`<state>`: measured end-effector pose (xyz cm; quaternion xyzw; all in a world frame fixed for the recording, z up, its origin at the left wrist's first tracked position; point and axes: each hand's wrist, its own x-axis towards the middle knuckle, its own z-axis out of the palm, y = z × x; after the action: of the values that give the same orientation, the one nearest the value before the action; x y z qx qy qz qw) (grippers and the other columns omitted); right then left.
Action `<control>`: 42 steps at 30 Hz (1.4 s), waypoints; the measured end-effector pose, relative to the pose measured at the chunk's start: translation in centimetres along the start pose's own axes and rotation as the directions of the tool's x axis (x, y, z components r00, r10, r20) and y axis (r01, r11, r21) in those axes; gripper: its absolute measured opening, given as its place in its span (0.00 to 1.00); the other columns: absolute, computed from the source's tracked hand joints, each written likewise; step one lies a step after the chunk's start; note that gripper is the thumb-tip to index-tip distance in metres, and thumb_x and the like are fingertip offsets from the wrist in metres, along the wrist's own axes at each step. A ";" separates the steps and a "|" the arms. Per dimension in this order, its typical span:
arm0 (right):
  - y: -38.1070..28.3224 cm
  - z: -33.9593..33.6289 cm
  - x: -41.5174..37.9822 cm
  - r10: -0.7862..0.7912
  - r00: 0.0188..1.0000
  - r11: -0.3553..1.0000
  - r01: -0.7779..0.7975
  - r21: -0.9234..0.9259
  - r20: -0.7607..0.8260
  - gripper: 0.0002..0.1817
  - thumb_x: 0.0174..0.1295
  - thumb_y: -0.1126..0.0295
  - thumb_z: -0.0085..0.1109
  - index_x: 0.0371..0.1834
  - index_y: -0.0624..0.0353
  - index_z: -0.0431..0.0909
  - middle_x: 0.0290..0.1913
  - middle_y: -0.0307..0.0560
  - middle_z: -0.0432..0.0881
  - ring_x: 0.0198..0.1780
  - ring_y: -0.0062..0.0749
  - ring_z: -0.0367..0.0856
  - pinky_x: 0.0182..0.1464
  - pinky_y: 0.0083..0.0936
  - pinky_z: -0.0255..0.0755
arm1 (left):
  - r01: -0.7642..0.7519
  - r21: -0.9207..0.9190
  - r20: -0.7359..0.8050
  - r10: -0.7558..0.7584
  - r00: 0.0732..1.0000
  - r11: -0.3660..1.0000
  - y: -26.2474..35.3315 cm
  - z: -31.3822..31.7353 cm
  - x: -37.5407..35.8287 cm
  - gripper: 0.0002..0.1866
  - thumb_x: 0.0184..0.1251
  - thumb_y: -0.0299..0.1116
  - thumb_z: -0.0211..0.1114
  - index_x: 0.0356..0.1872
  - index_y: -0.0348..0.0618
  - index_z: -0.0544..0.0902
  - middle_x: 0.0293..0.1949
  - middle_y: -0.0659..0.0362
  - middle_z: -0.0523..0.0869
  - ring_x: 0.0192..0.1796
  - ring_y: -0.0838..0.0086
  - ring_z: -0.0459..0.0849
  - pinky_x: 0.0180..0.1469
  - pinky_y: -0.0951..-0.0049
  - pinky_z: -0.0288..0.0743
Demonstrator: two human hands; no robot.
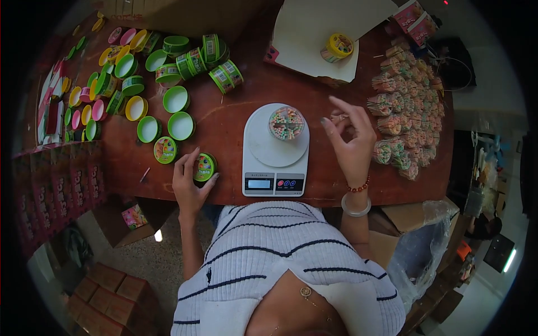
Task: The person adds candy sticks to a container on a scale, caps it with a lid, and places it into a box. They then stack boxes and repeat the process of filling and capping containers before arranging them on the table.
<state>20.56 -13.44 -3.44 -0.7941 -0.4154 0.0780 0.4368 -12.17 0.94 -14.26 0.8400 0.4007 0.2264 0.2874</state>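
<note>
A white kitchen scale (253, 148) stands on the table in front of me. On its round plate sits a clear round container (287, 124) filled with tiny multicoloured pieces. My left hand (191, 182) has its thumb and fingers around a green-rimmed round tub (205, 167) with a printed top, left of the scale. A similar green tub (165, 150) lies just beyond those fingers. Raised to the right of the scale, my right hand (357, 137) has its thumb and index finger apart. I see nothing held in it, though its other fingers are partly hidden.
Several green, yellow and pink tubs and lids (180, 126) spread over the table's left side. Many clear bundles of coloured pieces (406, 106) are heaped at right. A yellow-lidded tub (338, 47) rests in a white carton (305, 39) at the back. Pink packets (56, 185) line the left edge.
</note>
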 end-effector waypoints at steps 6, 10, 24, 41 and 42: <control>3.9 0.9 -2.5 0.109 0.991 0.981 -0.120 0.155 0.077 0.33 0.67 0.77 0.71 0.75 0.64 0.73 0.61 0.49 0.81 0.54 0.25 0.83 0.61 0.26 0.81 | 0.068 -0.483 -0.130 -0.148 0.980 0.873 0.0 -0.4 0.0 0.38 0.67 0.40 0.70 0.75 0.34 0.70 0.71 0.50 0.76 0.75 0.61 0.73 0.79 0.60 0.60; 4.4 2.7 -2.7 0.056 0.994 0.969 -0.077 0.234 0.095 0.41 0.60 0.67 0.80 0.77 0.62 0.71 0.67 0.53 0.79 0.67 0.36 0.80 0.70 0.35 0.76 | 0.027 -0.518 -0.110 -0.098 0.989 0.855 2.4 -0.7 2.0 0.40 0.70 0.47 0.69 0.75 0.33 0.69 0.72 0.49 0.75 0.75 0.61 0.73 0.79 0.61 0.61; 1.0 3.4 -0.9 -0.153 0.964 0.877 0.031 0.480 0.217 0.43 0.42 0.75 0.82 0.67 0.60 0.76 0.60 0.58 0.82 0.67 0.54 0.80 0.70 0.46 0.75 | -0.436 -0.492 0.094 0.544 0.834 0.753 14.8 1.6 12.5 0.37 0.54 0.40 0.75 0.70 0.49 0.78 0.54 0.47 0.78 0.60 0.54 0.80 0.63 0.60 0.78; 0.6 2.2 -2.6 0.018 0.984 0.630 -0.147 0.762 0.175 0.40 0.81 0.36 0.39 0.77 0.62 0.61 0.71 0.49 0.71 0.70 0.34 0.75 0.71 0.32 0.73 | -0.387 -0.578 0.047 0.503 0.863 0.718 16.6 5.8 14.1 0.30 0.58 0.52 0.72 0.56 0.42 0.80 0.48 0.47 0.79 0.49 0.52 0.82 0.51 0.57 0.79; 1.4 2.2 -2.7 -0.029 0.987 0.754 -0.082 0.652 0.158 0.42 0.80 0.34 0.38 0.77 0.62 0.61 0.71 0.49 0.70 0.71 0.35 0.74 0.71 0.31 0.72 | -0.363 -0.594 0.063 0.492 0.868 0.718 16.9 5.8 14.0 0.30 0.58 0.51 0.73 0.56 0.43 0.81 0.48 0.47 0.79 0.49 0.52 0.82 0.50 0.56 0.79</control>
<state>18.65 -14.40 -6.48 -0.5874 -0.3837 0.2878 0.6519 8.57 1.77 -5.20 0.8059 0.0754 0.3020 0.5035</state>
